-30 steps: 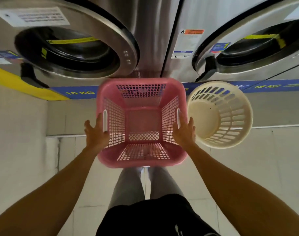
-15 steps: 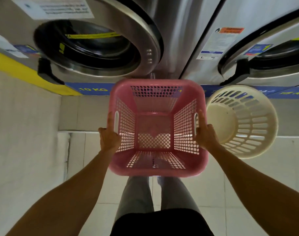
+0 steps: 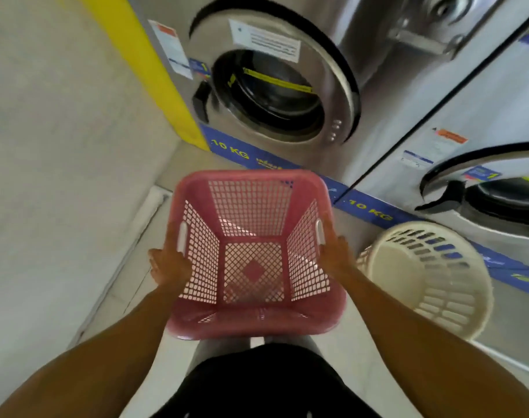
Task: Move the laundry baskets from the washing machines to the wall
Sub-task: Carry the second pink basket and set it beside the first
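An empty pink square laundry basket [image 3: 254, 206] is held up in front of me, above the floor. My left hand [image 3: 168, 267] grips its left rim just below the handle slot. On the opposite rim, my right hand [image 3: 335, 254] holds it the same way. A round cream laundry basket [image 3: 438, 282] stands on the floor to the right, close to the base of the right washing machine. The light wall [image 3: 52, 146] fills the left side of the view.
Two steel front-loading washing machines stand ahead, the left washing machine [image 3: 275, 95] and the right washing machine [image 3: 483, 164], both on a blue strip marked 10 KG. A yellow panel [image 3: 148, 67] borders the left machine. My legs and dark shorts are below the basket.
The view has swung left, so the wall now takes up more of the left side. The pink basket stays in both hands and has come away from the machines.
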Demonstrator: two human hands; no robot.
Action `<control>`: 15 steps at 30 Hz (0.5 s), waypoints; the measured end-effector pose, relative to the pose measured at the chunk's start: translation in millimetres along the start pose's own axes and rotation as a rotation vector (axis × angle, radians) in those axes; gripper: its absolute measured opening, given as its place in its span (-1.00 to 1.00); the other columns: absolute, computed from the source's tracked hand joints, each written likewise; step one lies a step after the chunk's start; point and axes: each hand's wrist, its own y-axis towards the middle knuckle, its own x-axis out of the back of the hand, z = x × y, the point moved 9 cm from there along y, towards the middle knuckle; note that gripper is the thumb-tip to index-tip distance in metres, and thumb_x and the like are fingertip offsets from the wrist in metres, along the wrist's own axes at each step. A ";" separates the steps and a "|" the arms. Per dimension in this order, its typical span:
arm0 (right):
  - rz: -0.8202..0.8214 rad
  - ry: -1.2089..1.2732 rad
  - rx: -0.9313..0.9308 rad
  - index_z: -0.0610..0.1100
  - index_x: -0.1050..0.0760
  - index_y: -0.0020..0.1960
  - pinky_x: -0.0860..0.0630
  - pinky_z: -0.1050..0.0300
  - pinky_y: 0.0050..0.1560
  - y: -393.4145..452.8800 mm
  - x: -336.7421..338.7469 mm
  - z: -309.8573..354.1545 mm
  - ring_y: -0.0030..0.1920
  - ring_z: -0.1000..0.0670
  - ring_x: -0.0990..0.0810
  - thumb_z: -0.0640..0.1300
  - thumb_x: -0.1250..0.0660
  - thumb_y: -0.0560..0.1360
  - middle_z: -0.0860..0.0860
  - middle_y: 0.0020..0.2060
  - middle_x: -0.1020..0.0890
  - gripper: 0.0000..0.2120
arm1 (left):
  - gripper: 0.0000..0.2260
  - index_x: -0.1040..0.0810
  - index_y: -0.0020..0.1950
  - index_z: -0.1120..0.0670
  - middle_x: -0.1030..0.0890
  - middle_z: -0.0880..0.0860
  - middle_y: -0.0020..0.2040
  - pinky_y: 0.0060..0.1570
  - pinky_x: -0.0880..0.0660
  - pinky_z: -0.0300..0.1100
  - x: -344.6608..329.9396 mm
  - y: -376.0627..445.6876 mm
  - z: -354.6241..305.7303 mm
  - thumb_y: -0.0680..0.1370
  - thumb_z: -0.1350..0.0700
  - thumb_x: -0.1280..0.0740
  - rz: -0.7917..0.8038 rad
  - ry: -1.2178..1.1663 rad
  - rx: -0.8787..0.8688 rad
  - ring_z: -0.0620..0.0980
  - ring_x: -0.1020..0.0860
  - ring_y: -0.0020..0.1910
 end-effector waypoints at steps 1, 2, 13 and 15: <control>0.024 -0.041 0.031 0.34 0.18 0.59 -0.41 0.09 -0.34 -2.4 -1.7 18.9 -0.39 -0.03 -0.45 -0.25 -0.17 0.61 -0.16 -0.16 -0.47 -0.18 | -0.33 0.00 0.45 -0.43 -0.37 0.18 -0.04 -0.12 -0.51 0.12 5.9 -5.3 18.2 0.56 0.11 -0.26 -0.014 -0.019 0.042 0.26 -0.50 -0.14; 0.037 -0.077 0.070 0.32 0.18 0.60 -0.41 0.08 -0.32 -4.7 -3.4 37.3 -0.36 -0.05 -0.46 -0.24 -0.17 0.62 -0.15 -0.12 -0.45 -0.20 | -0.34 0.00 0.45 -0.42 -0.41 0.22 0.00 -0.12 -0.52 0.12 10.3 -10.5 37.5 0.56 0.10 -0.27 -0.028 -0.038 0.079 0.28 -0.51 -0.11; 0.162 -0.413 0.439 0.31 0.24 0.59 -0.53 -0.12 0.10 -78.7 -83.5 198.8 0.11 -0.32 -0.60 -0.19 -0.21 0.61 -0.28 0.20 -0.46 -0.16 | -0.36 0.10 0.46 -0.47 -0.52 0.24 0.13 -0.40 -0.25 -0.30 33.8 -112.1 251.2 0.61 0.00 -0.22 -0.186 -0.331 0.395 -0.07 -0.32 -0.30; 0.163 -0.453 0.509 0.32 0.25 0.58 -0.54 -0.15 0.13 -107.3 -104.9 224.4 0.11 -0.33 -0.60 -0.19 -0.18 0.59 -0.29 0.20 -0.47 -0.17 | -0.35 0.09 0.46 -0.46 -0.52 0.21 0.14 -0.40 -0.22 -0.27 36.3 -138.2 293.0 0.62 0.07 -0.19 -0.221 -0.341 0.461 -0.06 -0.28 -0.32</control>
